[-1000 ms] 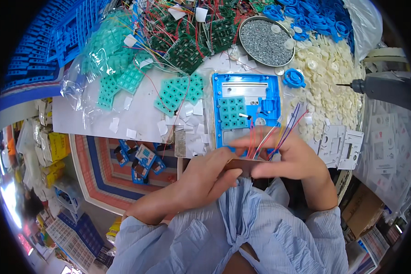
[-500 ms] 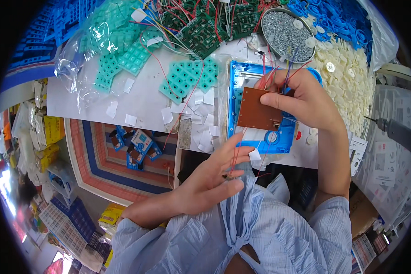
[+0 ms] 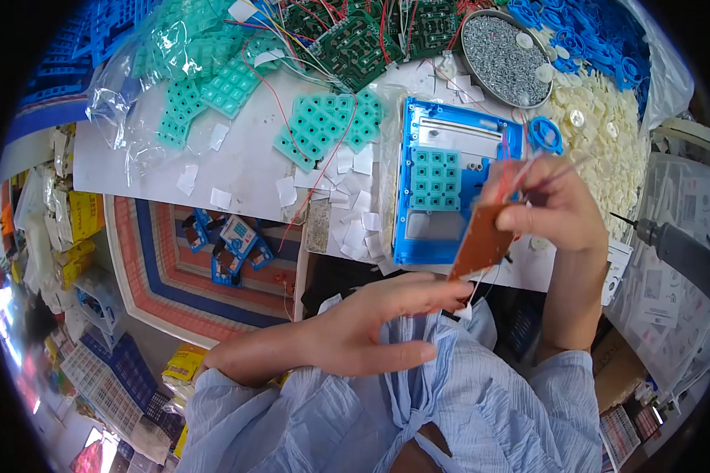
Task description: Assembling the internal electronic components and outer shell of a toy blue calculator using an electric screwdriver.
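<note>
1. Right hand: closed in a pinch on the brown board, thumb on its near face, fingers mostly hidden behind.
2. Brown board: held tilted in the air, before the lower right part of the blue case; its lower corner points toward the left hand.
3. Wires: red and pale strands, partly blurred, emerging beside the fingers of the right hand.
4. Left hand: wide, thumb well apart from the fingers, just below the board. Whether its fingertips touch the board or the pale wire near them cannot be told.
5. Blue case: lying open on the white surface; a teal keypad sits inside, toward the left. A blue ring lies just beside its upper right corner.
6. Left of the case: paper scraps and loose teal keypads.
7. Far side: green circuit boards with wires, and a round dish of small metal parts.
8. Right: a heap of cream discs and a dark power driver.
9. Lower left: a bin with striped lining, holding blue units.
</note>
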Demonstrator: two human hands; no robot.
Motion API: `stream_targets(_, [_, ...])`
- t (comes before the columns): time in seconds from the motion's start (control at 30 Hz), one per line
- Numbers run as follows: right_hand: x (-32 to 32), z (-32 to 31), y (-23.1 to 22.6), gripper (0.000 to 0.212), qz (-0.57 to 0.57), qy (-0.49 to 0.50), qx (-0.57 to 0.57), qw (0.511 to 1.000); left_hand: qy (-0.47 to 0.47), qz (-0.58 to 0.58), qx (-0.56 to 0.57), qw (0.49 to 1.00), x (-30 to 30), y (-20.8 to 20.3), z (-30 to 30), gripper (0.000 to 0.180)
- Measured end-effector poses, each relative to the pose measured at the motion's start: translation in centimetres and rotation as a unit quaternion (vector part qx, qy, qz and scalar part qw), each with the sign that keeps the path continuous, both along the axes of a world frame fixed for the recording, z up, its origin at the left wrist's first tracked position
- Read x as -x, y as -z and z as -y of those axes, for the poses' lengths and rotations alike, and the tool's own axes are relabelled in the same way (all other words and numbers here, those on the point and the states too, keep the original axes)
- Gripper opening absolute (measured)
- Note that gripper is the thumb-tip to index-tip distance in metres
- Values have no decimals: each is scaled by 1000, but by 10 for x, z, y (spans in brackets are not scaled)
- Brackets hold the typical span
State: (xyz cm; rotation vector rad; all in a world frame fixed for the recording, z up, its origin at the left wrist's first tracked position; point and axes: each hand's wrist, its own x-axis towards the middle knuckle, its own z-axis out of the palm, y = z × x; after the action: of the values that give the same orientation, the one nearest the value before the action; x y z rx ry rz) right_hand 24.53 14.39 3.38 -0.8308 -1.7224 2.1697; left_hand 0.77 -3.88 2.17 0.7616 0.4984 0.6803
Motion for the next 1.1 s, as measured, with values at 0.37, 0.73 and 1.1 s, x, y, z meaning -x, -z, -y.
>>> stream_targets(0.37, [-32, 24, 25, 19, -137, 41, 8, 990, -152, 37, 137, 978, -5, -11, 3, 83])
stream_targets(0.73, [-10, 24, 13, 11, -79, 29, 4, 996, -165, -38, 26, 985, -8, -6, 9, 91])
stream_targets(1.1, [13, 26, 17, 8, -125, -40, -106, 986, -165, -83, -19, 983, -9, -1, 21, 87])
